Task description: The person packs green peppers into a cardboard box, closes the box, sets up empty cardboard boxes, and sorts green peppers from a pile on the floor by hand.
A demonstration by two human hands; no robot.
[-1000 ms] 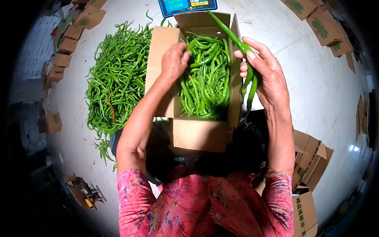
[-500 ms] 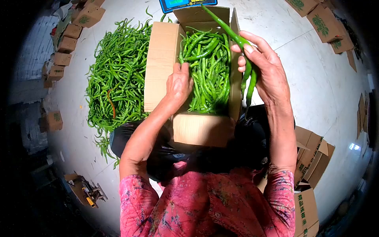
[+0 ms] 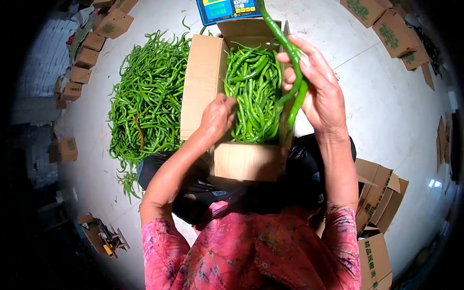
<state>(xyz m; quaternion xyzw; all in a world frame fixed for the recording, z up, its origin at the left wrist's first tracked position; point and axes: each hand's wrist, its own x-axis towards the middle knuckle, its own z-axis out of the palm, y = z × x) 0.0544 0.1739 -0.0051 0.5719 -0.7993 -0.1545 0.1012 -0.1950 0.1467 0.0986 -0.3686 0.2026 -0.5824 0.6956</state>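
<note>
Long green chili peppers (image 3: 256, 92) lie in an open cardboard box (image 3: 205, 82), mostly lengthwise. My right hand (image 3: 321, 92) is above the box's right side, closed on a few green chilies (image 3: 295, 55) pinched between thumb and fingers. One of these points up past the far flap, and the others hang below the palm. My left hand (image 3: 217, 116) rests at the box's left inner wall with its fingers curled beside the chilies; the fingertips are partly hidden and slightly blurred.
A big heap of green chilies (image 3: 150, 92) lies on the floor left of the box, with one reddish chili (image 3: 139, 130) in it. A blue scale (image 3: 227, 9) stands behind the box. Cardboard cartons (image 3: 394, 34) line both sides, and opened cartons (image 3: 374, 256) lie at the lower right.
My right hand has lowered and moved slightly left with the chilies, turning them more upright. My left hand has drawn back a little toward me, its fingers more curled. The view has shifted slightly.
</note>
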